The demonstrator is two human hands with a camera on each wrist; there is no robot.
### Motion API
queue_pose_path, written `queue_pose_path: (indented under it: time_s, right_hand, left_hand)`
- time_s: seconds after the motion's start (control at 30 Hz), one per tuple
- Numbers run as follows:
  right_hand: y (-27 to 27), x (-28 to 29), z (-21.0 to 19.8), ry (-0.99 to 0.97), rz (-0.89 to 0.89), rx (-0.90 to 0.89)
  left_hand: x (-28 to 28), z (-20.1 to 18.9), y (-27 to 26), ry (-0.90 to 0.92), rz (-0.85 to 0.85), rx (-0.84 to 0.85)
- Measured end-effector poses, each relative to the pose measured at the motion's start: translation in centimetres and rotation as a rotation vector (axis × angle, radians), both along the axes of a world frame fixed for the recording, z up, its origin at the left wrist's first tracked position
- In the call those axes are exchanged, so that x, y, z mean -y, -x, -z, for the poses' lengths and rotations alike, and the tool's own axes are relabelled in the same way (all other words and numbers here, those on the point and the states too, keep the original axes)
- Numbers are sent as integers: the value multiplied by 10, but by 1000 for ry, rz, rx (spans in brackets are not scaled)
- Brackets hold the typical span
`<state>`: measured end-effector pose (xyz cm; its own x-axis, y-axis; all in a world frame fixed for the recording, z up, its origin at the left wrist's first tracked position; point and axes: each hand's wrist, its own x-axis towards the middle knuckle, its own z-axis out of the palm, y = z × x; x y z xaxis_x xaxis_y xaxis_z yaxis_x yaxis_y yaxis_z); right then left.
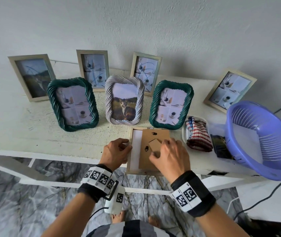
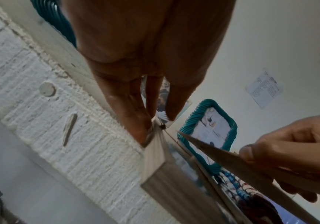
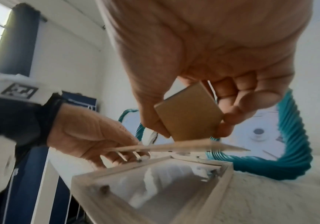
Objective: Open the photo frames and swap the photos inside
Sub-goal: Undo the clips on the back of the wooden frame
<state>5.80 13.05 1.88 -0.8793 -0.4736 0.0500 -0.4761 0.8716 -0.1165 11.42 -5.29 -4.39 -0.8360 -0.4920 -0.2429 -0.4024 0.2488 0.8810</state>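
Observation:
A pale wooden photo frame (image 1: 141, 172) lies face down at the table's front edge. Its brown backing board (image 1: 155, 134) is raised off the frame and sits shifted right, baring a white strip (image 1: 136, 147) inside. My right hand (image 1: 160, 148) pinches the board's stand flap (image 3: 189, 115) between thumb and fingers, so the board (image 3: 184, 146) hovers over the frame's glass (image 3: 155, 189). My left hand (image 1: 119, 149) rests beside the frame, its straight fingertips (image 2: 138, 125) pressing the left rail (image 2: 155, 159). A loose landscape photo (image 1: 221, 144) lies to the right.
Several frames stand behind: a green twisted one (image 1: 73, 103), a white one with a cat photo (image 1: 124, 101), another green one (image 1: 171, 104), and wooden ones along the wall. A tray with a checked cloth (image 1: 197, 134) and a purple basket (image 1: 262, 139) sit at right.

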Motion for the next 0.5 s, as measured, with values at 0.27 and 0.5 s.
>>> queue_pose_path:
  time_s: [0.27,0.5]
  right_hand:
    - [-21,32,0,262,-200,123]
    - [-26,85,16,118,-361,219]
  left_hand:
    - [20,-40,-37,-369,-52,-182]
    - [70,-19,-68,-417,-266,-100]
